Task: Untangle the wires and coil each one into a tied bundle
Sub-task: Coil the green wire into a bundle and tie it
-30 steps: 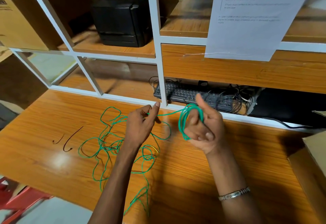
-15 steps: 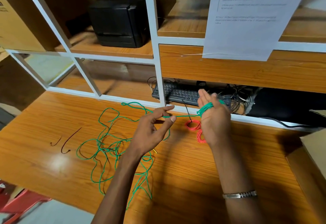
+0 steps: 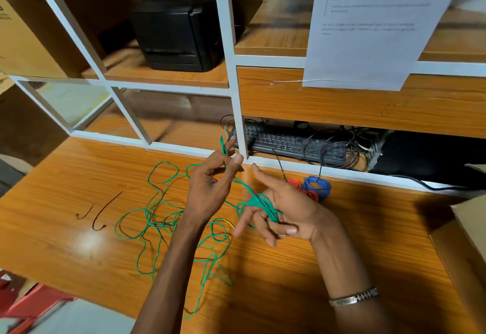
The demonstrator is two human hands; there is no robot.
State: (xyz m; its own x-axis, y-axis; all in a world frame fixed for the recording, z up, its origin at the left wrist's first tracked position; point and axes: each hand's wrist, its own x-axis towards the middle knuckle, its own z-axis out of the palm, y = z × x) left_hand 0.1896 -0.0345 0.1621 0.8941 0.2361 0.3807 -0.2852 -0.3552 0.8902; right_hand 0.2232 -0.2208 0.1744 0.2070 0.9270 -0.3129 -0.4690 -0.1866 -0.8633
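Right hand [image 3: 286, 210] rolled palm-up since half a second ago, green wire [image 3: 168, 224] looped round fingers [image 3: 263, 224]; left hand [image 3: 210, 189] pinching feed strand; winding progressing, much slack left

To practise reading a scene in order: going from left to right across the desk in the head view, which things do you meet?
Dark wire scraps → loose green wire → left hand → right hand wound with green loops → blue wire bundle → cardboard box.
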